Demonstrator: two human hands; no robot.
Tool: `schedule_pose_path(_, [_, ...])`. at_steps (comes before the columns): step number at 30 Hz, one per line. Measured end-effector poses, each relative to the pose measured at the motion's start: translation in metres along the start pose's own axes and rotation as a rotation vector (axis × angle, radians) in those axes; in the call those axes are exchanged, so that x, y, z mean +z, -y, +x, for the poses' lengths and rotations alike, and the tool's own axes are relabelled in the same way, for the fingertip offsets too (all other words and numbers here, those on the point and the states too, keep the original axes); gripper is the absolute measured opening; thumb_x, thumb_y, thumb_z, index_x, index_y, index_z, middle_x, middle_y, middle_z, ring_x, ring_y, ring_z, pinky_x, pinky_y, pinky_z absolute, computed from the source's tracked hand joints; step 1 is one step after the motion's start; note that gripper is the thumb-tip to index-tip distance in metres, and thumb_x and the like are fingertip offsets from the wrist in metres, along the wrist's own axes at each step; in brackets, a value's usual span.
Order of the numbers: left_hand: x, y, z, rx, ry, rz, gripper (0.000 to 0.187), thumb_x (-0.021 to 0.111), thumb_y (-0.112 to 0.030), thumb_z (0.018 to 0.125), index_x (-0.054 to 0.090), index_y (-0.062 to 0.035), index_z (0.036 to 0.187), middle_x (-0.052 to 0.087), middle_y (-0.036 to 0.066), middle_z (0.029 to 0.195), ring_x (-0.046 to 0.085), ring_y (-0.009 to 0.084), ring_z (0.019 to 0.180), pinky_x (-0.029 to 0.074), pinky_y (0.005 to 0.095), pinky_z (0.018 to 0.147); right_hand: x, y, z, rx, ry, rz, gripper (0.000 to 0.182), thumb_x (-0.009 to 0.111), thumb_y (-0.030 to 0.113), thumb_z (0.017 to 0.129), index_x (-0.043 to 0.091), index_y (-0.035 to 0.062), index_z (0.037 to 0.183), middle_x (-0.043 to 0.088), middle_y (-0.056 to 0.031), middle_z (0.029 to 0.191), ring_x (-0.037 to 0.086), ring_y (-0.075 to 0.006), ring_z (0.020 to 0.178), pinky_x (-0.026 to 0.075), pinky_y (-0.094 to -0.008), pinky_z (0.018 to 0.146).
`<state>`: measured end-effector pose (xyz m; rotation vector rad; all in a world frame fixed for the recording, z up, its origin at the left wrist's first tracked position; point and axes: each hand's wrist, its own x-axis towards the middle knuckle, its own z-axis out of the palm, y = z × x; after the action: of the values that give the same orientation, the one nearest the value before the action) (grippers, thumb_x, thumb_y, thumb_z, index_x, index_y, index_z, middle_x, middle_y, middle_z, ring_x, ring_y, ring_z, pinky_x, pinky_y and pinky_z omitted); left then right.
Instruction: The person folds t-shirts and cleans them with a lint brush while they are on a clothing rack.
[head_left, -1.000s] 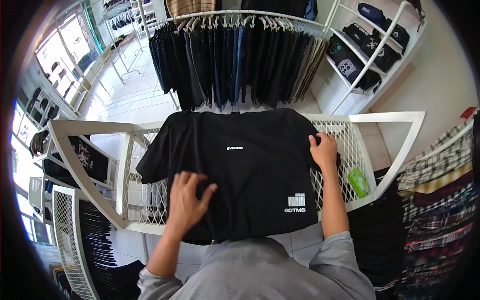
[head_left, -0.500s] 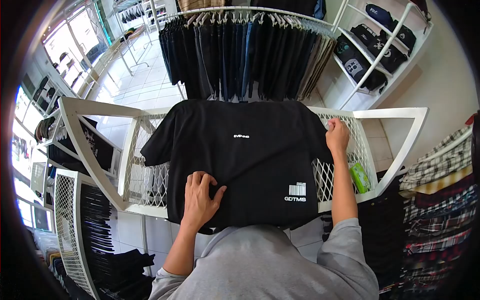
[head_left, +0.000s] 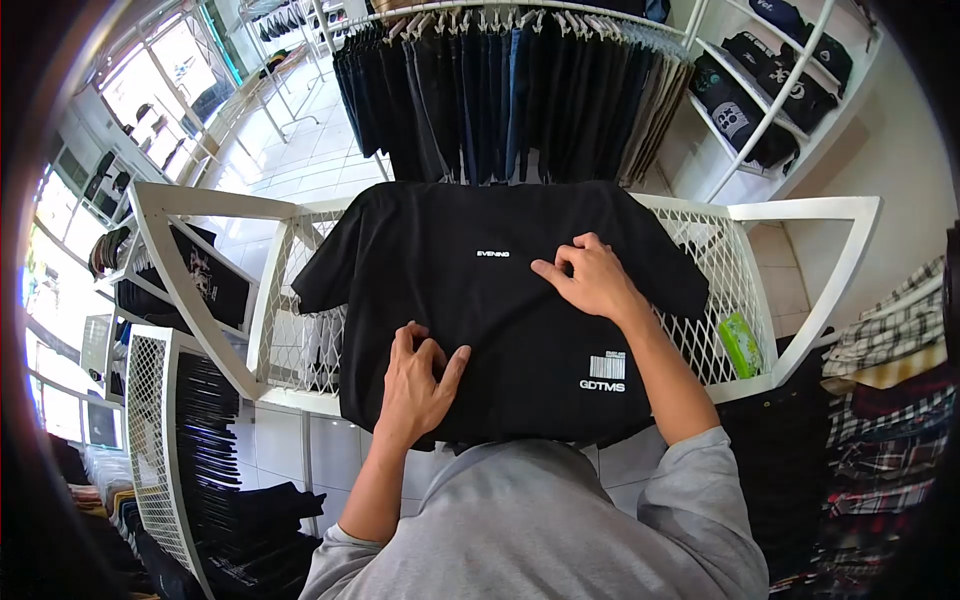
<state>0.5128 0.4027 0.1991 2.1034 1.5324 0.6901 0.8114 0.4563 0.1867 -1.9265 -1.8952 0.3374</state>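
A black T-shirt (head_left: 470,320) lies spread out on a white mesh-topped table (head_left: 270,350), its sleeves out to both sides. It carries a small "EVENING" print at the chest and a barcode-like print with "GDTMS" at the lower right. My left hand (head_left: 418,385) rests on the lower left of the shirt, fingers bent and thumb apart, holding nothing. Over the upper right of the shirt is my right hand (head_left: 592,282), loosely curved with thumb and fingers apart. Nothing shows in its grasp.
A green packet (head_left: 740,346) lies on the mesh at the right. Hanging trousers (head_left: 500,100) fill a rack behind the table. Caps and bags (head_left: 755,110) sit on shelves at the back right; checked shirts (head_left: 885,420) hang at the right. Dark garments (head_left: 210,420) hang lower left.
My right hand has moved from beside the right sleeve inward over the shirt. That sleeve now lies spread farther out to the right. My left hand stays at the shirt's lower left.
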Motion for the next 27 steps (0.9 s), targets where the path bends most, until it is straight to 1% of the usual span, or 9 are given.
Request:
schedule_pose_path(1, [0.001, 0.002, 0.002, -0.011, 0.023, -0.004, 0.053, 0.067, -0.044, 0.096, 0.065, 0.0056, 0.077, 0.054, 0.028, 0.124, 0.054, 0.0425, 0.124, 0.047, 0.0461, 0.101, 0.003, 0.0, 0.003, 0.038, 0.064, 0.043, 0.066, 0.06, 0.067, 0.092, 0.075, 0.0024, 0.087, 0.057, -0.0381, 0.127, 0.05, -0.0488, 0.131, 0.03, -0.069, 0.113])
schedule_pose_path(4, [-0.004, 0.005, 0.006, -0.049, 0.087, -0.056, 0.061, 0.065, -0.049, 0.096, 0.069, 0.0064, 0.073, 0.054, 0.031, 0.129, 0.051, 0.0436, 0.131, 0.045, 0.045, 0.105, 0.005, 0.013, 0.003, 0.155, 0.122, 0.068, 0.076, 0.055, 0.072, 0.092, 0.077, -0.0008, 0.087, 0.043, -0.0429, 0.145, 0.032, -0.0517, 0.146, 0.021, -0.0718, 0.116])
schedule_pose_path(7, [-0.011, 0.012, 0.01, -0.072, 0.182, -0.104, 0.065, 0.061, -0.054, 0.097, 0.074, 0.0051, 0.075, 0.051, 0.031, 0.138, 0.048, 0.0432, 0.136, 0.042, 0.0431, 0.11, 0.011, 0.018, 0.006, 0.221, 0.169, 0.073, 0.085, 0.052, 0.077, 0.091, 0.078, -0.0046, 0.092, 0.026, -0.0425, 0.156, 0.016, -0.0517, 0.152, 0.017, -0.0731, 0.116])
schedule_pose_path(12, [-0.014, 0.026, 0.014, -0.022, 0.29, -0.052, 0.061, 0.06, -0.053, 0.098, 0.077, 0.0031, 0.084, 0.048, 0.03, 0.147, 0.044, 0.0412, 0.141, 0.037, 0.0398, 0.114, 0.027, 0.003, 0.019, 0.249, 0.161, 0.032, 0.094, 0.048, 0.082, 0.089, 0.076, -0.0052, 0.108, 0.019, -0.037, 0.162, 0.011, -0.0504, 0.154, 0.012, -0.0717, 0.118])
schedule_pose_path(14, [-0.016, 0.042, 0.014, 0.002, 0.362, -0.208, 0.063, 0.062, -0.056, 0.096, 0.078, 0.0011, 0.074, 0.048, 0.034, 0.147, 0.041, 0.0438, 0.143, 0.038, 0.0407, 0.115, 0.013, 0.009, 0.011, 0.237, 0.22, 0.032, 0.089, 0.046, 0.082, 0.09, 0.077, 0.0007, 0.108, 0.019, -0.0354, 0.162, 0.013, -0.049, 0.154, 0.012, -0.0709, 0.119])
schedule_pose_path(16, [-0.025, 0.048, -0.008, 0.074, 0.28, -0.31, 0.053, 0.064, -0.047, 0.098, 0.078, 0.0012, 0.083, 0.056, 0.03, 0.141, 0.047, 0.0413, 0.139, 0.041, 0.0411, 0.112, 0.003, 0.019, -0.016, 0.191, 0.097, 0.122, 0.072, 0.048, 0.073, 0.095, 0.075, 0.0066, 0.102, 0.045, -0.0272, 0.154, 0.028, -0.0406, 0.152, 0.014, -0.0724, 0.117])
schedule_pose_path(20, [-0.031, 0.045, -0.083, 0.151, -0.359, -0.306, 0.022, 0.071, -0.021, 0.095, 0.072, 0.0014, 0.1, 0.067, 0.017, 0.114, 0.065, 0.0332, 0.11, 0.05, 0.0389, 0.096, 0.026, 0.05, -0.103, -0.047, -0.396, 0.232, 0.036, 0.068, 0.042, 0.094, 0.074, 0.0072, 0.097, 0.064, -0.0203, 0.13, 0.055, -0.0376, 0.13, 0.035, -0.0584, 0.111])
schedule_pose_path(22, [-0.019, 0.053, -0.122, 0.076, -0.529, -0.282, 0.021, 0.073, -0.02, 0.094, 0.07, -0.0002, 0.101, 0.066, 0.015, 0.107, 0.064, 0.0308, 0.1, 0.05, 0.0383, 0.09, 0.035, 0.075, -0.149, -0.155, -0.617, 0.255, 0.016, 0.074, 0.022, 0.091, 0.072, 0.0061, 0.096, 0.068, -0.0164, 0.117, 0.065, -0.0354, 0.11, 0.047, -0.0436, 0.096])
schedule_pose_path(27, [0.03, 0.076, -0.181, -0.146, -0.409, -0.198, 0.054, 0.083, -0.042, 0.084, 0.06, -0.0005, 0.11, 0.061, 0.012, 0.102, 0.062, 0.0288, 0.095, 0.051, 0.0405, 0.084, 0.073, 0.116, -0.235, -0.089, -0.659, 0.183, 0.014, 0.073, 0.017, 0.089, 0.073, 0.0089, 0.1, 0.066, -0.0098, 0.116, 0.062, -0.0299, 0.111, 0.042, -0.0435, 0.098])
